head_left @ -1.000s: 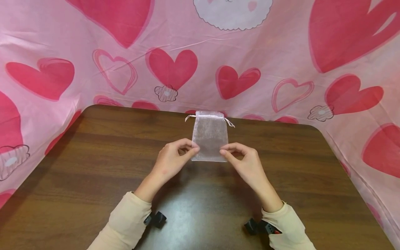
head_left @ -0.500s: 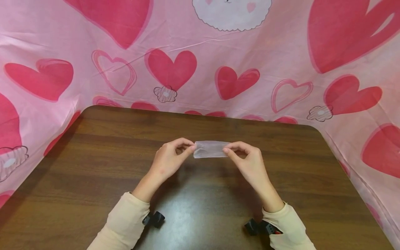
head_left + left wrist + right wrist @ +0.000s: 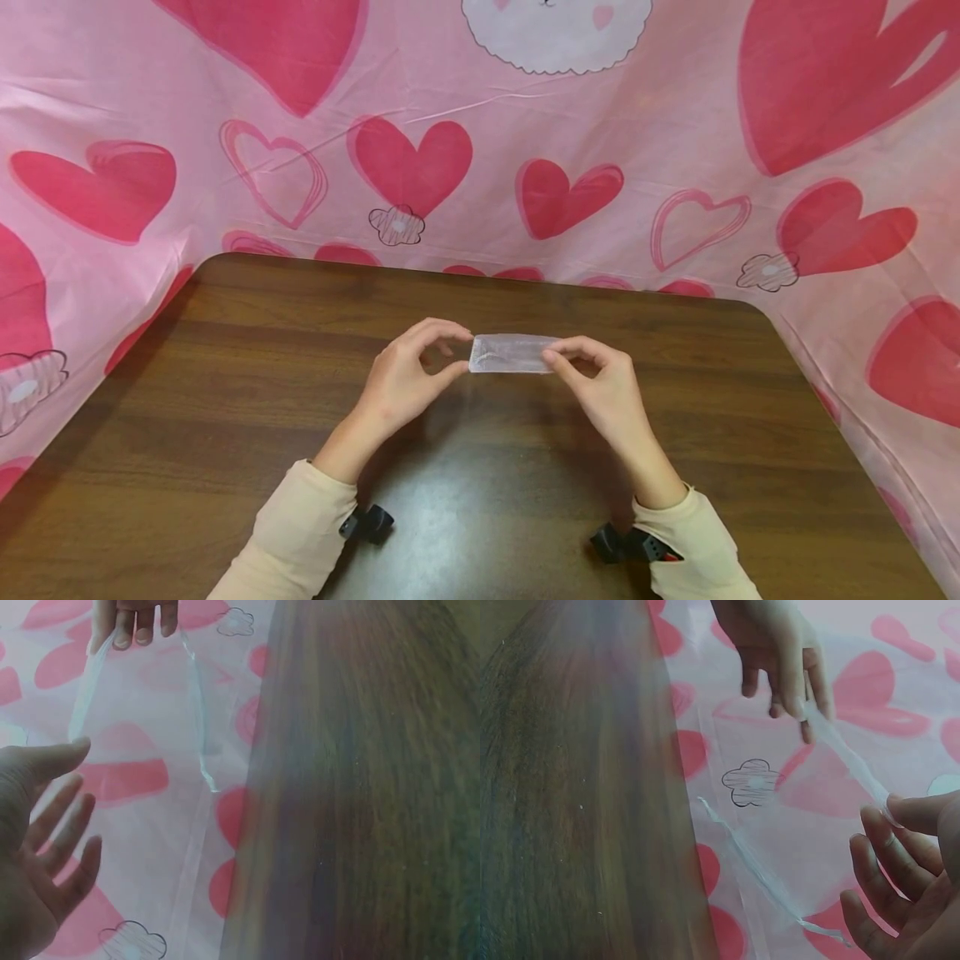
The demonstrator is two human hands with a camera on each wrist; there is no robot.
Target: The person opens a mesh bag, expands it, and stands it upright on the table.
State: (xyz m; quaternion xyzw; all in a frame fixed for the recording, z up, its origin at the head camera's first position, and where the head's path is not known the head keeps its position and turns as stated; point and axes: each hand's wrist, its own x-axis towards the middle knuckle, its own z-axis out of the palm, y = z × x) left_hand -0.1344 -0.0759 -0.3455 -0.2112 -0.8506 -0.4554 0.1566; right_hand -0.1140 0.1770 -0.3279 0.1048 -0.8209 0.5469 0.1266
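A small sheer white drawstring pouch (image 3: 510,354) is held up above the table, showing as a short, wide strip in the head view. My right hand (image 3: 600,375) pinches its right end between thumb and index finger. At its left end, my left hand (image 3: 408,375) has thumb and index fingertip parted, both right at the pouch's edge. The wrist views show one pouch edge (image 3: 855,765) running between the two hands. Below it in the right wrist view lies the drawstring end (image 3: 757,862), with cord tails sticking out at both sides.
A dark brown wooden table (image 3: 262,433) with rounded far corners lies under my hands. Pink cloth with red hearts (image 3: 412,162) hangs around its far side and both flanks. Small black devices (image 3: 367,525) sit at both beige sleeves.
The pouch has tipped from a tall shape, with its drawstring end toward the far edge, to a short strip. My left thumb and index finger have spread apart; both hands have shifted slightly.
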